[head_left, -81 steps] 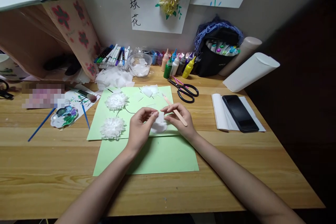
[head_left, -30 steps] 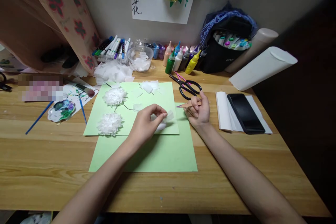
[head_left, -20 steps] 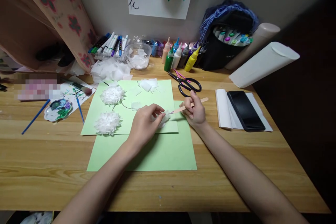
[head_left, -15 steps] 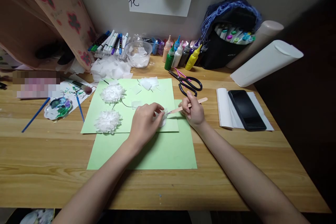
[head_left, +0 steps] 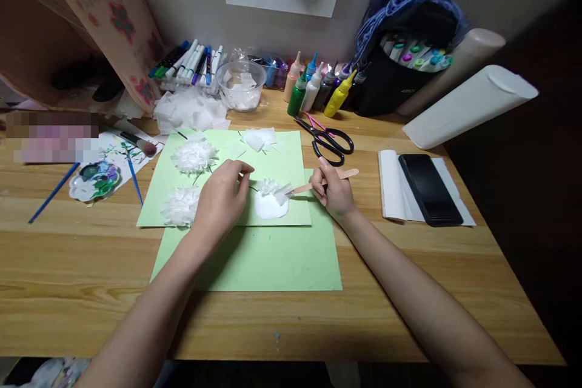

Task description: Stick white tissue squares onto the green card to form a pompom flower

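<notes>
Two green sheets (head_left: pixel 273 260) are overlapping on a wooden surface (head_left: pixel 113 291). Toward the near right corner of the upper sheet (head_left: pixel 288 160), a white paper flower (head_left: pixel 271 205) is lying, ruffled only along its far side. My right hand (head_left: pixel 334 189) is gripping a wooden stick (head_left: pixel 346 174), its tip touching the ruffles' right end. My left hand (head_left: pixel 222 191) is curving left of that flower, fingertips and thumb close together; I cannot tell whether they are pinching anything. Two fuller flowers (head_left: pixel 194 154) are lining the sheet's left edge.
</notes>
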A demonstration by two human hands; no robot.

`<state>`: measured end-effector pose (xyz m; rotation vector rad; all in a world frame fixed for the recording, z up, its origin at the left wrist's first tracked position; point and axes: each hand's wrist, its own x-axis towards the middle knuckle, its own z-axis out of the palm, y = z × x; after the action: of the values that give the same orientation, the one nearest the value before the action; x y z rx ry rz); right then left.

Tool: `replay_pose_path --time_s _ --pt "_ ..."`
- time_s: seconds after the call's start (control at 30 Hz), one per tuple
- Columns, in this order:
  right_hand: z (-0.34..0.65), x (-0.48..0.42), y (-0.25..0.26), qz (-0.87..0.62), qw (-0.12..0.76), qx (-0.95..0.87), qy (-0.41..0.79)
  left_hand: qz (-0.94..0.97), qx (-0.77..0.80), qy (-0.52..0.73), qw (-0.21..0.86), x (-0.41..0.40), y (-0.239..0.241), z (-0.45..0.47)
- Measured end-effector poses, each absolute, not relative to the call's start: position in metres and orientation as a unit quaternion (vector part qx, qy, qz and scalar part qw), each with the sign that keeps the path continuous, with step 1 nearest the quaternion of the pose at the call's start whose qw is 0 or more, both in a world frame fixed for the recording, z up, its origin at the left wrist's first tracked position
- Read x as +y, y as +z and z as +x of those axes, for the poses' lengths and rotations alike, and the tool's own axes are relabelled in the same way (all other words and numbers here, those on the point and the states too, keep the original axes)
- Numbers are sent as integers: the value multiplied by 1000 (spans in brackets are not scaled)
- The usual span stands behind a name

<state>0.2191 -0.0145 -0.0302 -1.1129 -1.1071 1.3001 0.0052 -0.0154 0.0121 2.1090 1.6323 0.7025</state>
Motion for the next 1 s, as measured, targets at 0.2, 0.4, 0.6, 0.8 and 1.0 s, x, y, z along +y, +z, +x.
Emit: replay_pose_path --time_s 0.2,0.4,0.6,0.8,1.0 --pt "217 -16 -29 -485 516 -466 530 760 566 238 214 -13 -4 -1" --pt "216 -17 -30 -501 491 -479 528 756 565 240 227 -12 -7 0" --pt "214 -19 -22 -523 456 -509 509 742 570 251 249 -9 -7 -1" --pt "199 -15 13 -514 342 -657 433 736 570 258 258 -8 -7 -1" --pt "206 -13 27 -505 318 -664 451 735 565 264 266 -8 -8 -2"
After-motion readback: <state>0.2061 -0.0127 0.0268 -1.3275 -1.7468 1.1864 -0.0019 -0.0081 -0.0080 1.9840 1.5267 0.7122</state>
